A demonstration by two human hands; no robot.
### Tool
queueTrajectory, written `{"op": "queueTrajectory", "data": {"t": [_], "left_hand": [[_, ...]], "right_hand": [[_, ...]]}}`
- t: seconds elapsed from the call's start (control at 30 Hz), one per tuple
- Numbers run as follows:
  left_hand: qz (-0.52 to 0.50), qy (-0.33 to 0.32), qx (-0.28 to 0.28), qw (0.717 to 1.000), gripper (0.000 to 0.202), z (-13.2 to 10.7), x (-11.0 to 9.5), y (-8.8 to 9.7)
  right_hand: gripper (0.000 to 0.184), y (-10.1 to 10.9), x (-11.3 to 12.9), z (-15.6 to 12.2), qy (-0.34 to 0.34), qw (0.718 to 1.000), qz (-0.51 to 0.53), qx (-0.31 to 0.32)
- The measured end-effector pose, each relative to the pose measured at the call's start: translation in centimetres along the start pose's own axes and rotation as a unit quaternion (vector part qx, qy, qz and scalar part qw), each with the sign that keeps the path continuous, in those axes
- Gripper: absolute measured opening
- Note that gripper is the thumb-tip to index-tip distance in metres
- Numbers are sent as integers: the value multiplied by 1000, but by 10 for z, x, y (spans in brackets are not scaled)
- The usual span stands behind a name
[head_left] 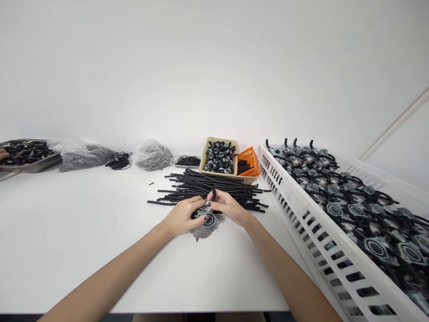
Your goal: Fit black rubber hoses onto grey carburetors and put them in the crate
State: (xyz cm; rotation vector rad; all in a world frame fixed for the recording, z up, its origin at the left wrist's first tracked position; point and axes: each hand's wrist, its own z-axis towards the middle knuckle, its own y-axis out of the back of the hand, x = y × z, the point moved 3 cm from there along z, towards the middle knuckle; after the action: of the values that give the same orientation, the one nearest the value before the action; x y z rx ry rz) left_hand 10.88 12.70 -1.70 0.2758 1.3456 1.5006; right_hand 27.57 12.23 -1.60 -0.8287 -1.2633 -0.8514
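Observation:
My left hand [185, 216] is closed around a grey metal carburetor [203, 230], its thumb lying on the round opening that faces up. At the carburetor's far side, my right hand [231, 208] pinches a short black rubber piece [213, 194] that stands upright between thumb and fingers. The fingers hide where this piece meets the carburetor. Just beyond both hands lies a loose pile of long black rubber hoses [201, 182].
A white slotted crate [298, 214] on the right holds several rows of carburetors with black hoses. Behind the pile stand a cream bin [201, 166] of small caps and an orange basket [255, 162]. Plastic bags [152, 154] and a metal tray [40, 165] line the wall; another person's hand [3, 154] touches the tray.

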Motion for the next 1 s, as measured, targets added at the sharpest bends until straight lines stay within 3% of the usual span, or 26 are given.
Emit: {"op": "queueTrajectory", "data": {"t": [1.0], "left_hand": [[0,-3,0,1000,27,0,0,0]], "right_hand": [[29,-1,0,0,1,1000,6,9]]}}
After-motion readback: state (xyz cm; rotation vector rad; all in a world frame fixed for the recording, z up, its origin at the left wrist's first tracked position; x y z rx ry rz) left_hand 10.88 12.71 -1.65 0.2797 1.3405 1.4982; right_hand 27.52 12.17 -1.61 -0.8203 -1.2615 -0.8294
